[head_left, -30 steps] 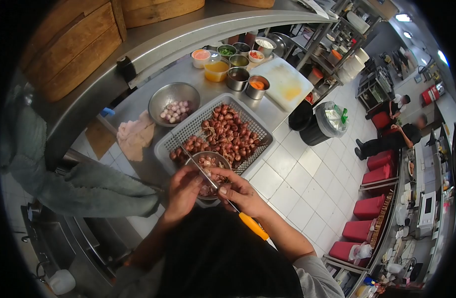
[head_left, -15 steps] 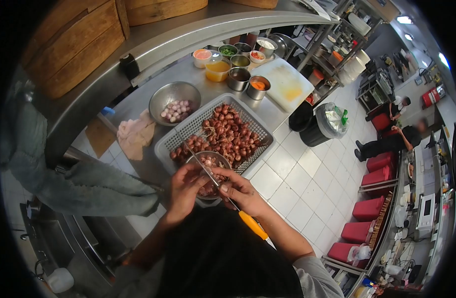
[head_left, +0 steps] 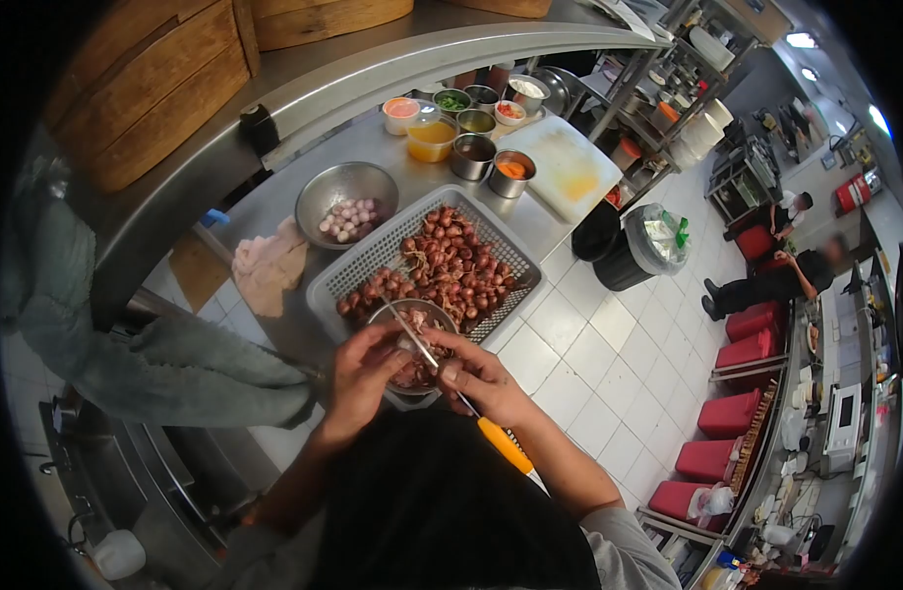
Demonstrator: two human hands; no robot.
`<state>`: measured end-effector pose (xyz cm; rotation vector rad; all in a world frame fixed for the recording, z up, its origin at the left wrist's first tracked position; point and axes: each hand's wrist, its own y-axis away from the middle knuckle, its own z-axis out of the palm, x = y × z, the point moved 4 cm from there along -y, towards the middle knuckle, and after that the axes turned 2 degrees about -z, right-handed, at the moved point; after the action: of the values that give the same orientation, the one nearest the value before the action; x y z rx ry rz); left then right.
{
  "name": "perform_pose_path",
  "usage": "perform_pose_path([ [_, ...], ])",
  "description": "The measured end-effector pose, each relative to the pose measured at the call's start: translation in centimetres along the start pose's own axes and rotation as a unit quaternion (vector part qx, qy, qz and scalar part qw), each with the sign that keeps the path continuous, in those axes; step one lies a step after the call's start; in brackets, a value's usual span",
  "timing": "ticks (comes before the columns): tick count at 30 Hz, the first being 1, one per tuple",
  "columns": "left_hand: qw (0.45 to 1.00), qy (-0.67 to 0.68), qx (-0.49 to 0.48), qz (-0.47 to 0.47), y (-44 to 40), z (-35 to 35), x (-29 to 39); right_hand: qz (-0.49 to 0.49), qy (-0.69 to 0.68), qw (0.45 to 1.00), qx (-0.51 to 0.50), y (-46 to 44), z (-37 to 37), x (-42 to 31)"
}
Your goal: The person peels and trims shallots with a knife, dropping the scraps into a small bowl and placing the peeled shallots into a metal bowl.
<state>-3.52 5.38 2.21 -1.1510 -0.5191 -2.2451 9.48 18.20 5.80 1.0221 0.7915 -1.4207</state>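
A long knife (head_left: pixel 506 445) with a yellow handle lies slantwise across both hands, its blade pointing away over a metal bowl. My right hand (head_left: pixel 483 382) is closed on the blade's base, the handle sticking out along the forearm. Fingers bent, my left hand (head_left: pixel 368 372) grips a small pale shallot (head_left: pixel 406 344) beside the blade; the fingers partly hide it. Below both hands, peelings fill the metal bowl (head_left: pixel 453 321), which rests at the near end of a grey perforated basket (head_left: pixel 326 285). Red-brown unpeeled shallots (head_left: pixel 456 251) heap up in that basket.
Left of the basket stands a steel bowl (head_left: pixel 319 187) of peeled shallots, near a pinkish cloth (head_left: pixel 270 265). Farther back are several small containers, a tub of yellow liquid (head_left: pixel 430 140) and a white cutting board (head_left: pixel 574 167). A lined bin (head_left: pixel 629 261) and two people are at right.
The knife has slid back toward my body, its tip now nearer the bowl and its handle slightly lower right. Both hands stay in nearly the same place.
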Motion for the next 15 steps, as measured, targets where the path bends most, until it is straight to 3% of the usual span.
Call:
perform_pose_path([
  [7, 0.999, -0.027, -0.019, 0.015, 0.2, -0.5, 0.0, -0.005, 0.065, 0.998, 0.012, 0.1, 1.1, -0.4],
  [15, 0.999, -0.043, -0.001, 0.007, 0.2, -1.4, -0.7, 0.004, 0.016, 1.000, 0.009, -0.2, 0.3, 0.6],
])
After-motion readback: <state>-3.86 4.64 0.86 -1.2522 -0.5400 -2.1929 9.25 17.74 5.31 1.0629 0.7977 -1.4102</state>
